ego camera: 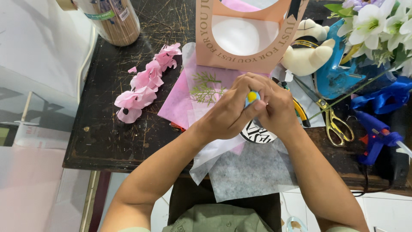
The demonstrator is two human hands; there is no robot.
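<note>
- Head view: the left hand (227, 112) and the right hand (274, 112) are pressed together over the middle of the worktop (107, 129), both clamped on a small yellow-and-blue object (252, 96) that peeks out between the fingertips. Most of it is hidden, so what kind of thing it is cannot be told.
- With so little of it exposed, the grip looks tight; a slip would likely drop the object onto the tissue sheets (240, 167) directly beneath the hands.
- Those thin white and pink sheets hang over the near edge, under the wrists; a dragging forearm could pull them, and the black-and-white patterned piece (257, 134) on them, off the worktop.
- Just right of the right hand lie gold-handled scissors (337, 122) and, further right, a blue glue gun (375, 133); a blind sideways reach risks a cut or a burn.
- Left of the left hand, the row of pink paper petals (143, 83) lies loose and would scatter if an elbow swept outward.
- Beyond the hands, the peach gift bag (249, 32) stands close enough to be knocked by a forward push.
</note>
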